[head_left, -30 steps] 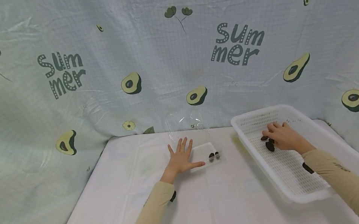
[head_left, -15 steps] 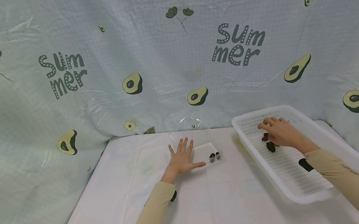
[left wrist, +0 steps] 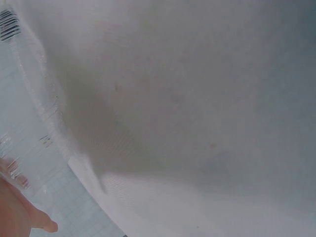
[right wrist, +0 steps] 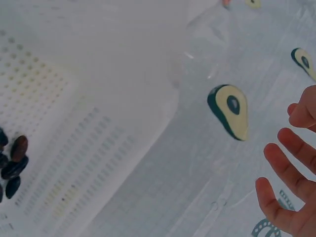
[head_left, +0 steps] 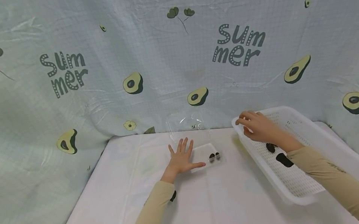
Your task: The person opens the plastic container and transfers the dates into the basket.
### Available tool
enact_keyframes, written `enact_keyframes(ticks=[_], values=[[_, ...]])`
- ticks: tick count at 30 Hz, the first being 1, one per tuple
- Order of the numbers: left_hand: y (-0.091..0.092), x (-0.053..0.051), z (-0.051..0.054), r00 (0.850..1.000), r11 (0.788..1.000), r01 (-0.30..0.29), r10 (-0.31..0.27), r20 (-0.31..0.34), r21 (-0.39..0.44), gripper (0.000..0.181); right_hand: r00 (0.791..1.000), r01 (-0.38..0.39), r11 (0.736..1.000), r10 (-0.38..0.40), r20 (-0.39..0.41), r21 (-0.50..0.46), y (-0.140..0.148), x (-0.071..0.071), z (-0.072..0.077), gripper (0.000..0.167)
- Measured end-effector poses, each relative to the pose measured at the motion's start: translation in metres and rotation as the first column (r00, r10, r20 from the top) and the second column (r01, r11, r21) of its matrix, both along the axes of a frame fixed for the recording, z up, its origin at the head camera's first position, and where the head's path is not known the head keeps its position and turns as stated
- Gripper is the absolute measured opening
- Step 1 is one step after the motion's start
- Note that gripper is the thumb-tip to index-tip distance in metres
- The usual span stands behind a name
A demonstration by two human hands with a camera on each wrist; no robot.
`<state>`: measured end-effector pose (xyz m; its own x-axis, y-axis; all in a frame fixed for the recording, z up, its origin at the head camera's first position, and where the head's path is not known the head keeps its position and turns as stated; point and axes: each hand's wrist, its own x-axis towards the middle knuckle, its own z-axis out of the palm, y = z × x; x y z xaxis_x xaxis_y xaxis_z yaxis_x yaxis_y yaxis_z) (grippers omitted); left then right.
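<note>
My left hand (head_left: 180,161) lies spread, fingers straight, at the left side of a clear plastic box (head_left: 201,149). Two dark oval pieces (head_left: 211,156), looking like dates, sit at the box's right end. Over the near left rim of a white basket, my right hand (head_left: 259,126) is raised with thumb and forefinger brought together as if round a date; the fingers hide what is between them. In the right wrist view the other fingers (right wrist: 291,170) spread apart. Several glossy dark brown dates (right wrist: 15,168) lie on the basket floor.
The white perforated basket (head_left: 312,124) stands at the right of the white-covered table (head_left: 232,203). The box's transparent lid (head_left: 185,122) stands up behind it against the avocado-print sheet (head_left: 158,54).
My right hand has lifted from among the dates and moved left to the basket's rim. My left hand keeps its place at the clear box.
</note>
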<state>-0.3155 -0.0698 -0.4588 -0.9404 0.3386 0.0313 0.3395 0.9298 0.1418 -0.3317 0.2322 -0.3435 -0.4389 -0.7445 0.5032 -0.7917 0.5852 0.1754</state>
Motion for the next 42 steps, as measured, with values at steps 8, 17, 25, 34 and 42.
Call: enact_keyframes(ticks=[8,17,25,34,42], values=[[0.000,0.000,0.002,1.000,1.000,0.005,-0.005,-0.003,-0.009,0.099,0.997,0.002,1.000,-0.004,0.078,0.030,-0.046,-0.001,-0.002,0.023],[0.000,-0.001,0.001,1.000,1.000,-0.004,0.004,-0.002,-0.016,0.098,0.999,-0.048,0.990,0.047,0.012,0.132,-0.084,-0.015,-0.033,0.026],[-0.001,-0.002,-0.003,1.000,1.000,0.009,-0.009,-0.019,0.002,0.098,0.995,-0.041,0.908,0.073,-0.062,0.418,-0.101,-0.022,-0.061,0.028],[-0.002,-0.001,0.000,1.000,1.000,0.005,-0.005,-0.015,-0.004,0.098,0.991,-0.057,0.838,0.115,-0.075,0.542,-0.105,-0.033,-0.076,0.030],[0.000,-0.001,-0.001,1.000,1.000,-0.008,0.008,0.014,-0.003,0.099,0.988,-0.071,0.757,0.144,-0.060,0.650,-0.107,-0.037,-0.084,0.029]])
